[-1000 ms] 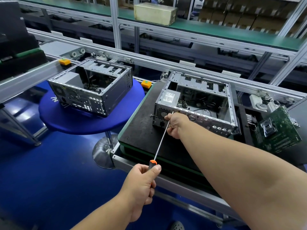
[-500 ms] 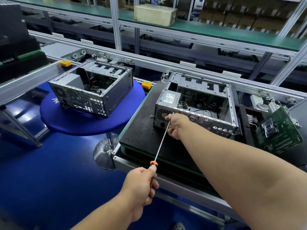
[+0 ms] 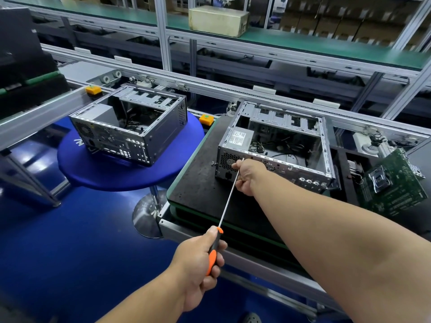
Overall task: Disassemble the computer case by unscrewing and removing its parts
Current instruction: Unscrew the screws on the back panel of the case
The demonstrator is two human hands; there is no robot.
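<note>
Left hand (image 3: 198, 259) low in the frame grips the orange-and-black handle of the long screwdriver (image 3: 227, 197), right hand (image 3: 248, 176) pinches its shaft up at the rear panel of the open computer case (image 3: 275, 145), centre-right on the black mat (image 3: 198, 183).

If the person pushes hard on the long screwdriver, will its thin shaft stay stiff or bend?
The screwdriver shaft is long and very thin, so it probably flexes a little under a hard push. The right hand holds it near the tip at the case, which likely limits bending and slipping. The left hand grips the handle.
</note>
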